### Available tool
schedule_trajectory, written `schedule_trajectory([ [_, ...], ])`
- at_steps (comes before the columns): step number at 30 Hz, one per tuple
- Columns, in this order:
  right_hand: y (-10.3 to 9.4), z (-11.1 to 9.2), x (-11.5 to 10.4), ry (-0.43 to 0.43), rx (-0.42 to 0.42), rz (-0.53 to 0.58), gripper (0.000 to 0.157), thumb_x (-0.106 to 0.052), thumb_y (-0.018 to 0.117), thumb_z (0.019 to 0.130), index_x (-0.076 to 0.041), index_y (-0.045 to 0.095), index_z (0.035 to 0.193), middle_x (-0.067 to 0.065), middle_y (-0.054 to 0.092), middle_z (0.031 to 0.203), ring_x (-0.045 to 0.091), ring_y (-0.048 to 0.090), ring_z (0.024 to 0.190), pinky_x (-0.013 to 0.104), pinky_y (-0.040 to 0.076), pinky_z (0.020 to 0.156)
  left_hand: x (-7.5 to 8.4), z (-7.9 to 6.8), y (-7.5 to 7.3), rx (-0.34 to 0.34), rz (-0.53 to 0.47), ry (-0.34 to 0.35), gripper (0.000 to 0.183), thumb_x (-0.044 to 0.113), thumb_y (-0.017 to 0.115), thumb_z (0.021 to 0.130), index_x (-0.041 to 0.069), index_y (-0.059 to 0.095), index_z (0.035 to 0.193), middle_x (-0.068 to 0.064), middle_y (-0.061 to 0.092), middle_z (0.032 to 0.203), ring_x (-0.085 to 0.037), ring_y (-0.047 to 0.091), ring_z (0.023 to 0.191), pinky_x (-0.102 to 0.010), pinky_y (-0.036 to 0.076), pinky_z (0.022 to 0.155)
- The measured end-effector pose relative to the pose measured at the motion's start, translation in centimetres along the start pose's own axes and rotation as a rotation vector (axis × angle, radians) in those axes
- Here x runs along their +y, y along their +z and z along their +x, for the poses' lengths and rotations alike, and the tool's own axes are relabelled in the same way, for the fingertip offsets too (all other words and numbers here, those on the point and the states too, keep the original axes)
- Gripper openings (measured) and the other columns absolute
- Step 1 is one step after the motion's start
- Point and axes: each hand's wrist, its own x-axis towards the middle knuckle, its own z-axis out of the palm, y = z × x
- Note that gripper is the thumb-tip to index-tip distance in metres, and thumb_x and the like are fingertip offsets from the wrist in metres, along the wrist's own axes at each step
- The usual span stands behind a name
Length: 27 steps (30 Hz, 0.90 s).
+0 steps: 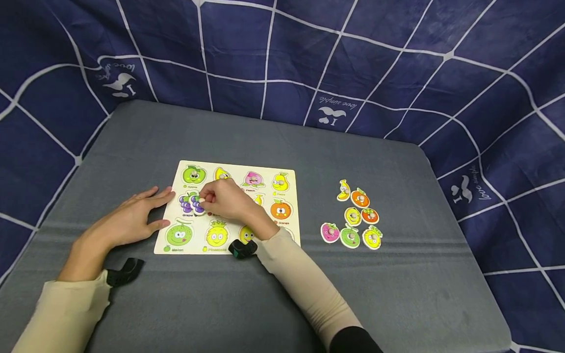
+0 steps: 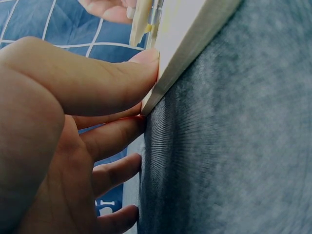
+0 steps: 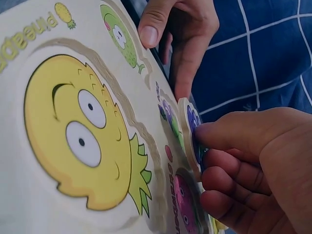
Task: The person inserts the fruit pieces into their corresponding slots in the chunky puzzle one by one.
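Note:
A wooden fruit puzzle board (image 1: 199,236) lies on the grey table. My right hand (image 1: 229,201) pinches a purple grape puzzle piece (image 3: 191,131) between thumb and fingers. In the right wrist view the piece stands tilted just over the board's printed grape spot; whether it touches the board I cannot tell. Beside the board's left edge, my left hand (image 1: 128,220) rests with fingers extended, and its thumb (image 2: 131,78) touches that edge in the left wrist view. The printed pineapple (image 3: 73,131) and melon (image 3: 117,36) show in their recesses. My right hand covers part of the board's middle.
Right of the board lie several loose fruit pieces, among them a banana (image 1: 344,191), a green melon (image 1: 350,237), a pineapple (image 1: 372,238) and a pink piece (image 1: 330,233). A blue curtain (image 1: 238,54) with white lines surrounds the table (image 1: 419,274).

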Motion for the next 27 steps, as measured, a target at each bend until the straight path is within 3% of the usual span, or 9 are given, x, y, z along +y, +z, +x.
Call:
schedule_trajectory([
  [18, 1.1, 1.4, -0.7, 0.011, -0.021, -0.008, 0.004, -0.010, 0.070, 0.089, -0.008, 0.072, 0.090, -0.007, 0.060, 0.063, -0.001, 0.051, 0.047, 0.010, 0.041, 0.056, 0.0, -0.2, 0.0, 0.005, -0.001, 0.010, 0.073, 0.016, 0.076, 0.086, -0.006, 0.041, 0.147, -0.027, 0.035, 0.152, -0.055, 0.025, 0.139, -0.074, 0.021, 0.104],
  [27, 1.3, 1.9, -0.9, 0.015, -0.025, -0.035, 0.003, -0.012, 0.071, 0.089, -0.009, 0.072, 0.089, -0.007, 0.057, 0.063, 0.000, 0.048, 0.052, 0.011, 0.038, 0.054, 0.1, -0.2, -0.2, -0.004, 0.000, -0.002, 0.073, 0.016, 0.075, 0.087, -0.005, 0.040, 0.147, -0.026, 0.034, 0.153, -0.054, 0.024, 0.140, -0.074, 0.020, 0.105],
])
